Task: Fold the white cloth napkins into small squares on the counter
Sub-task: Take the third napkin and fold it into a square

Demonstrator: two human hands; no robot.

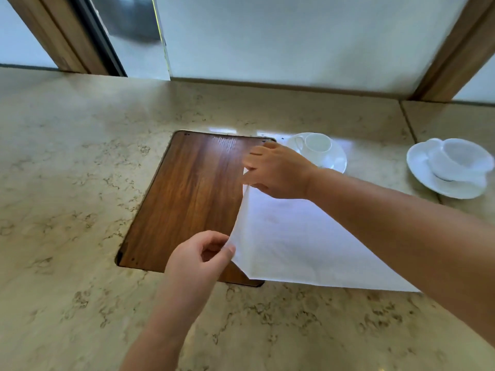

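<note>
A white cloth napkin (289,245) lies spread over the marble counter (67,183) and the right edge of a wooden inset panel (187,199). My left hand (201,261) pinches the napkin's near left edge between thumb and fingers and lifts it slightly. My right hand (276,170) reaches across from the right and pinches the far left corner of the same napkin, raised off the wood. The forearm of that hand hides part of the napkin's right side.
Two white cups on saucers stand behind the napkin: one (318,151) just past my right hand, another (452,167) at the far right. A frosted glass wall with wooden frames (455,57) closes the counter's far side.
</note>
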